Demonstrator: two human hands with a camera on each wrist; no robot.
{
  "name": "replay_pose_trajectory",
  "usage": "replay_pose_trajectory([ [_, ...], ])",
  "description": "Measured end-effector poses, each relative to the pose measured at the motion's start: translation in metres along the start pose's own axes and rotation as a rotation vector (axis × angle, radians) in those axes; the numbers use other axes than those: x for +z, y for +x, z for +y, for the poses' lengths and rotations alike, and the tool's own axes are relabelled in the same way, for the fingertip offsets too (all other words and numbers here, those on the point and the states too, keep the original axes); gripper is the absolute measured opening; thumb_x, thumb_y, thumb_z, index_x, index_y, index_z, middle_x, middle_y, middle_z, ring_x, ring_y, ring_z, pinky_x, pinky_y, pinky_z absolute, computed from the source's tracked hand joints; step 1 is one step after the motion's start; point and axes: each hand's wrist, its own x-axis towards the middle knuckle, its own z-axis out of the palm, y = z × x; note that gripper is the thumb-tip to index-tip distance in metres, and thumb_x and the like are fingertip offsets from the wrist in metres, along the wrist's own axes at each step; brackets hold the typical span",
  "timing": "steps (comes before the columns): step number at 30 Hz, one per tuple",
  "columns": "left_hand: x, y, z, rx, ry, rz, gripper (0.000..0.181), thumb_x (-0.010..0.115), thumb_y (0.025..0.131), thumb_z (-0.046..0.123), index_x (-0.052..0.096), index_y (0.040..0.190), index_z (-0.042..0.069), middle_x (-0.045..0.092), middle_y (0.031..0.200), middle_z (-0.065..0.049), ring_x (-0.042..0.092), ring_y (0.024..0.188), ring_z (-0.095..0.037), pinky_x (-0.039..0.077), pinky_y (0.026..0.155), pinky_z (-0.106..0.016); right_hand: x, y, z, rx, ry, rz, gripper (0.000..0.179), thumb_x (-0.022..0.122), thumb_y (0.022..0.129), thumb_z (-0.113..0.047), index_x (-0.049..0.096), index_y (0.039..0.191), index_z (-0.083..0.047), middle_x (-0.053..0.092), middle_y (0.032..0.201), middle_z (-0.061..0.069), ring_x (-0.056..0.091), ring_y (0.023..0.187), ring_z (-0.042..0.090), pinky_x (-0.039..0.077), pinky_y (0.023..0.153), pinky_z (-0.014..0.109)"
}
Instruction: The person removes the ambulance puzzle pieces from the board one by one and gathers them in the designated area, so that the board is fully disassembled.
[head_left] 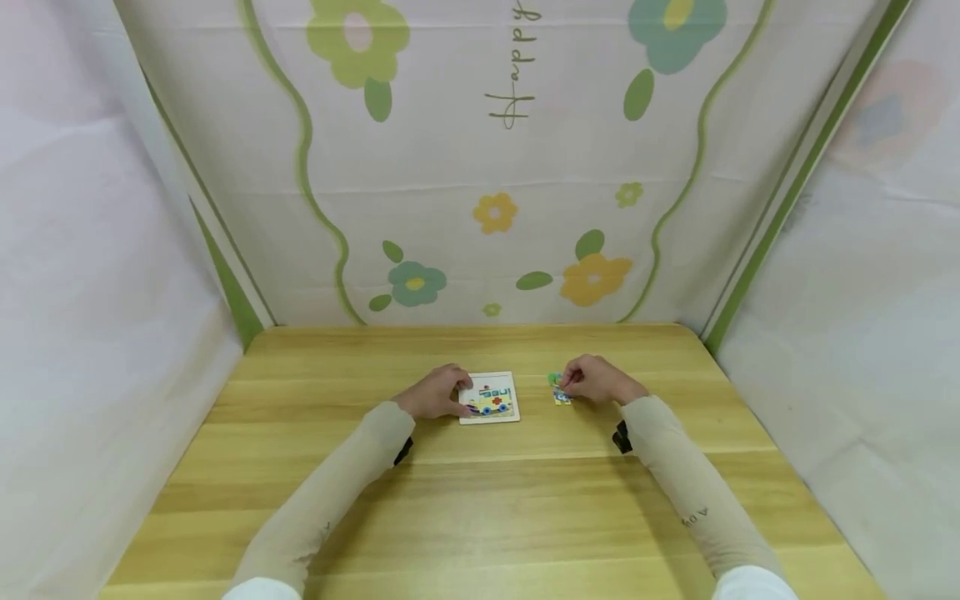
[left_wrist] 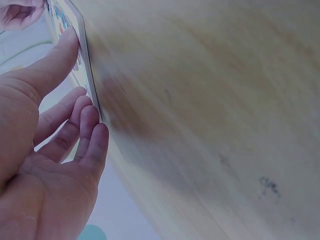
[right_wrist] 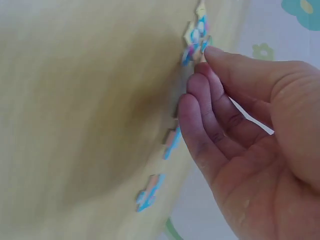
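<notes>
A small white-framed jigsaw board (head_left: 489, 422) lies on the wooden table, and a yellow ambulance picture (head_left: 495, 400) shows on it. My left hand (head_left: 438, 393) holds the board at its left side; in the left wrist view the thumb (left_wrist: 62, 55) rests on its face and the other fingertips lie at its edge. To the right of the board, my right hand (head_left: 594, 380) is down among small colourful jigsaw pieces (head_left: 562, 400). Its thumb and index finger pinch a jigsaw piece (right_wrist: 204, 46), mostly hidden by the fingertips.
Beyond the right fingertips, more loose pieces (right_wrist: 150, 192) lie on the table in the right wrist view. The table (head_left: 480, 517) reaches back to a flower-printed cloth wall (head_left: 450, 167). White cloth sides (head_left: 862, 350) stand at left and right.
</notes>
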Motion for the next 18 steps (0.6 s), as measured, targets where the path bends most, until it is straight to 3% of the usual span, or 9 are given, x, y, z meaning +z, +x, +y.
replay_pose_trajectory([
  [8,-0.001,0.003,-0.003,0.002,0.01,-0.007,0.049,0.085,0.092,0.023,0.066,0.13,-0.001,0.064,0.124,-0.01,0.058,0.11,-0.019,0.052,0.102,-0.039,-0.002,0.008,-0.026,-0.068,-0.005,0.004,0.014,0.068,0.1,-0.007,0.073,0.11,0.002,0.074,0.102,0.009,0.067,0.092,0.016,0.058,0.086,0.036],
  [18,-0.001,0.001,0.001,-0.015,0.011,-0.017,0.05,0.085,0.092,0.023,0.066,0.131,-0.002,0.064,0.123,-0.012,0.057,0.108,-0.02,0.052,0.101,-0.04,0.028,0.038,-0.065,-0.15,-0.012,-0.058,0.02,0.068,0.101,-0.006,0.073,0.119,0.001,0.075,0.109,0.01,0.07,0.097,0.015,0.06,0.088,0.033],
])
